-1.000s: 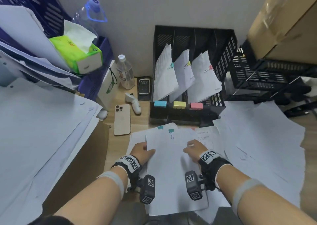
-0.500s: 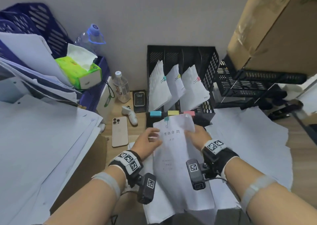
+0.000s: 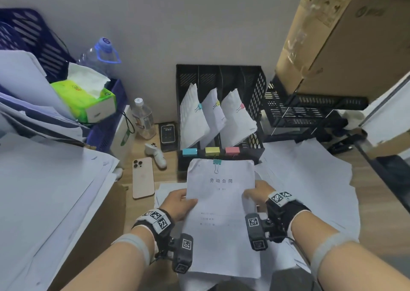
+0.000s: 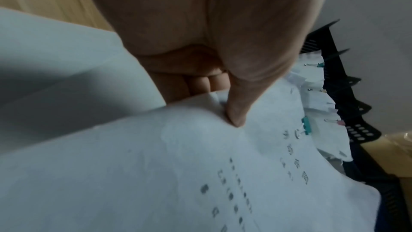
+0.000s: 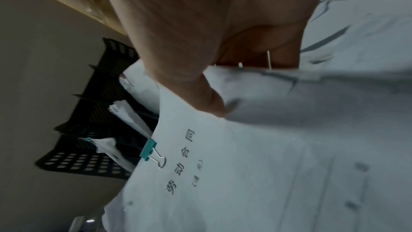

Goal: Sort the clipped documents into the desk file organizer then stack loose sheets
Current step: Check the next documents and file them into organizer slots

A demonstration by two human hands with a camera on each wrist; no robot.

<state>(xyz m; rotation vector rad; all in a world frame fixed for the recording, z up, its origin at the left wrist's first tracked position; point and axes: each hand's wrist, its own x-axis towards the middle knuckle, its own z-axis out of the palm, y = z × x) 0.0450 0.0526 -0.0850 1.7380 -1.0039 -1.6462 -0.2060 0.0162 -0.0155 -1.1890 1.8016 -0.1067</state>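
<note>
Wooden desk [image 3: 142, 208] sits by a gray wall [image 3: 199, 24], with loose sheets [image 3: 310, 179] spread on the right. Both hands, left hand [image 3: 177, 202] and right hand [image 3: 258, 192], pinch a clipped document [image 3: 221, 213], lifted just near the black file organizer [image 3: 257, 86].

I can't see the fingers of either hand in the head view; they're under the clipped document [image 3: 221, 213]. Left wrist view shows only the left hand [image 4: 200, 50] thumb on top and a few fingertips [image 4: 200, 84] under the edge. Small print lower on the page is too blurred to read. The document's bottom edge is cut off by the wrist cameras. Lower parts of the three filed bundles sit hidden inside the organizer [image 3: 257, 84]. The cardboard box [image 3: 343, 35] runs off the frame's top and right.
</note>
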